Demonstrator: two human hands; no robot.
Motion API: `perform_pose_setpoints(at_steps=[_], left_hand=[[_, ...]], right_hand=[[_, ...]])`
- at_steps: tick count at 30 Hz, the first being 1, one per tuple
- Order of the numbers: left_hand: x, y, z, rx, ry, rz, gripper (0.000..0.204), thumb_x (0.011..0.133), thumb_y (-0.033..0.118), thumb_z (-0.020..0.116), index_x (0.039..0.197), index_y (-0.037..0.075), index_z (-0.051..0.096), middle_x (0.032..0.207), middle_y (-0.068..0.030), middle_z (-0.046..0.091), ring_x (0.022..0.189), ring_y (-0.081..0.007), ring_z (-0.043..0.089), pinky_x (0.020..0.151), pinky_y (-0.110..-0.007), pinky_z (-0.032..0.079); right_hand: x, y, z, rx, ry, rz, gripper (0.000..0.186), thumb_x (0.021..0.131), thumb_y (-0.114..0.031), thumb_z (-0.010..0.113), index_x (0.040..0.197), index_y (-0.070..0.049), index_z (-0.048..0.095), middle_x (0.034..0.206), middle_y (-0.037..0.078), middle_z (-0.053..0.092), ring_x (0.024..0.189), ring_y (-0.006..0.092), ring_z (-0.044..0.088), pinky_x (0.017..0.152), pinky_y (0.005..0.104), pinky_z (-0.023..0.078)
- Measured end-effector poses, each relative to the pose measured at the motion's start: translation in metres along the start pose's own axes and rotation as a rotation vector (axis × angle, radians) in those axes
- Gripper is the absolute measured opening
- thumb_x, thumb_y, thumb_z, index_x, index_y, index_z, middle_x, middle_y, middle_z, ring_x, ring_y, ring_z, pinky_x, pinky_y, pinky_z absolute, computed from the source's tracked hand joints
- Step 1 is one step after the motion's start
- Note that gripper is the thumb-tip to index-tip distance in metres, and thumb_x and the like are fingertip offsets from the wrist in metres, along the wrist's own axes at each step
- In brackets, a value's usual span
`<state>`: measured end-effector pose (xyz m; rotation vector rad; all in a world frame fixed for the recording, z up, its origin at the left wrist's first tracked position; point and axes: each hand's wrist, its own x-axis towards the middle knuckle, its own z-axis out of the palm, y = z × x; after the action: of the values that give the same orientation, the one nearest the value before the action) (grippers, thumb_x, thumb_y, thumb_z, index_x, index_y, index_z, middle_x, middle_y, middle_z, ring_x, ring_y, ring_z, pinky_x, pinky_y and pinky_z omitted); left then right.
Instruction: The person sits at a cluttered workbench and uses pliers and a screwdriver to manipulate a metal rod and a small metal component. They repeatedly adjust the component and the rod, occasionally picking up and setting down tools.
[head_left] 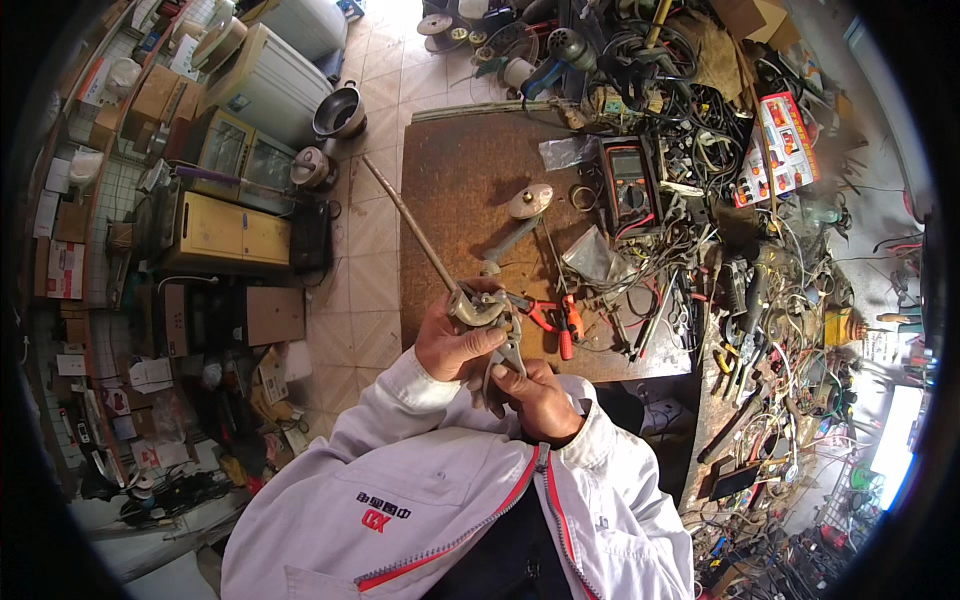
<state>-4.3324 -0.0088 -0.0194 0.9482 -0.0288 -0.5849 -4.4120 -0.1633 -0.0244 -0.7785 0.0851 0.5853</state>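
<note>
My left hand (446, 345) is closed around the curved metal fitting at the lower end of a long thin metal rod (408, 222). The rod slants up and to the left, past the table's left edge. Close beside it, my right hand (548, 398) grips the handles of silver metal pliers (511, 348). The pliers' jaws are up against the fitting, but whether they bite on it I cannot tell. Just beyond my hands lie red-handled pliers (541, 316) and a red screwdriver (566, 342). Farther off rests a grey-handled piece with an oval metal head (530, 201).
The brown wooden table (440, 150) bears a multimeter (630, 185), a clear plastic bag (592, 255) and a tape roll (581, 197). Tangled cables and tools crowd its right side. On the tiled floor at left stand a pot (340, 112), appliances and boxes (275, 315).
</note>
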Motion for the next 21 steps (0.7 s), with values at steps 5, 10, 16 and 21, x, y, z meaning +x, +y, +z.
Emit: perform_pose_setpoints(at_steps=[5, 10, 16, 21], left_hand=[[-0.003, 0.001, 0.004, -0.031, 0.006, -0.007, 0.055, 0.083, 0.003, 0.073, 0.130, 0.002, 0.045, 0.111, -0.0118, 0.059, 0.108, -0.0265, 0.059, 0.089, -0.037, 0.052], [-0.004, 0.000, 0.003, -0.043, -0.002, -0.029, 0.055, 0.083, 0.003, 0.073, 0.131, 0.003, 0.045, 0.112, -0.0117, 0.059, 0.110, -0.0266, 0.058, 0.091, -0.039, 0.051], [-0.005, -0.004, -0.005, 0.002, -0.048, -0.065, 0.056, 0.083, 0.001, 0.072, 0.132, 0.004, 0.044, 0.113, -0.0102, 0.058, 0.112, -0.0258, 0.056, 0.093, -0.038, 0.050], [-0.006, -0.006, -0.003, -0.030, -0.034, -0.081, 0.057, 0.082, -0.001, 0.072, 0.132, 0.004, 0.044, 0.112, -0.0096, 0.057, 0.112, -0.0252, 0.056, 0.093, -0.037, 0.050]], right_hand=[[-0.002, -0.004, 0.007, 0.105, 0.011, 0.001, 0.034, 0.100, -0.028, 0.052, 0.100, 0.004, 0.065, 0.085, 0.008, 0.065, 0.075, 0.0154, 0.059, 0.071, 0.0278, 0.045], [-0.002, 0.003, 0.001, 0.133, 0.043, 0.050, 0.032, 0.098, -0.028, 0.057, 0.099, 0.003, 0.064, 0.087, 0.008, 0.065, 0.074, 0.0172, 0.060, 0.070, 0.0297, 0.047], [-0.004, 0.004, 0.004, 0.241, 0.007, 0.097, 0.036, 0.097, -0.035, 0.059, 0.097, 0.001, 0.063, 0.079, 0.007, 0.062, 0.066, 0.0167, 0.059, 0.061, 0.0297, 0.047], [-0.005, 0.005, 0.005, 0.208, 0.074, 0.122, 0.033, 0.097, -0.034, 0.060, 0.091, -0.001, 0.062, 0.073, 0.006, 0.060, 0.063, 0.0161, 0.057, 0.059, 0.0287, 0.046]])
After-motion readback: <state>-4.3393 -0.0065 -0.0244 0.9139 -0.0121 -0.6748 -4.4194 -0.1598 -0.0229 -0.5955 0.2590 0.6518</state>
